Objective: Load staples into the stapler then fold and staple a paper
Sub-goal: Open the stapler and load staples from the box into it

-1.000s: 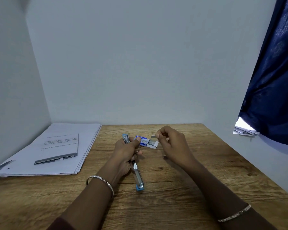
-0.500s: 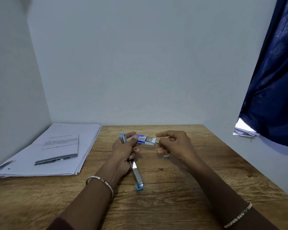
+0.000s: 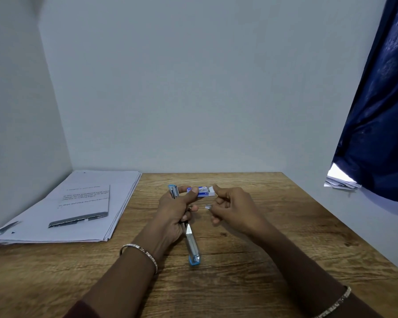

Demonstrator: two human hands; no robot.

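Centre of frame: the left hand (image 3: 177,212) is curled around a blue and silver metal stapler (image 3: 192,245), which is opened out flat. One end of the stapler projects above the fingers and the blue-tipped end points toward the lower edge of the frame, above the brown wooden desk (image 3: 251,278). The thumb and forefinger of the same hand also pinch a small blue and white cardboard staple box (image 3: 201,192). The white flap at the box's right end is open; its contents cannot be made out.

Just right of the box, the right hand (image 3: 234,207) has its fingers curled, with the fingertips pinching a short silvery strip of staples (image 3: 208,206), clear of the box.

Left of frame: a stack of white paper sheets (image 3: 44,221) lies on the desk, with a folded printed sheet with a dark band (image 3: 85,205) on top.
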